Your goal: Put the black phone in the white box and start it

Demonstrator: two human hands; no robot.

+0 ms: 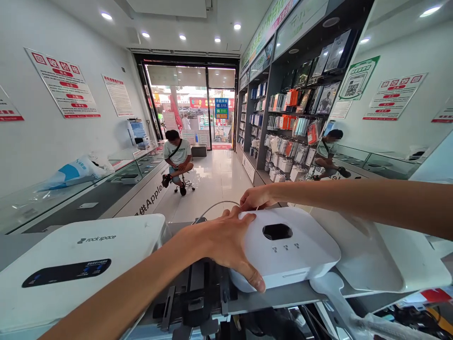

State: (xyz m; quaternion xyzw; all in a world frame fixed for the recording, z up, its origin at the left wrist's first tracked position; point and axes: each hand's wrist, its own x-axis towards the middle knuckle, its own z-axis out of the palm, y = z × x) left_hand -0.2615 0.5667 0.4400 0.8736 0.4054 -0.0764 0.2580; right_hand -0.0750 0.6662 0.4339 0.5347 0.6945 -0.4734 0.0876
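A small white machine (pixel 290 245) with a dark oval window and a few tiny icons sits on the counter in front of me. My left hand (pixel 222 243) grips its left side, thumb along the front edge. Behind the machine's back edge, my right hand (pixel 255 197) pinches a thin grey cable (pixel 212 208) that arcs off to the left. A larger white rock space machine (pixel 71 264) with a dark display strip stands at the lower left.
A glass display counter (pixel 88 189) runs along the left wall. A person sits on a stool (pixel 179 163) in the aisle. Shelves of phone accessories (pixel 293 123) line the right side. A white open lid or tray (pixel 371 255) lies right of the small machine.
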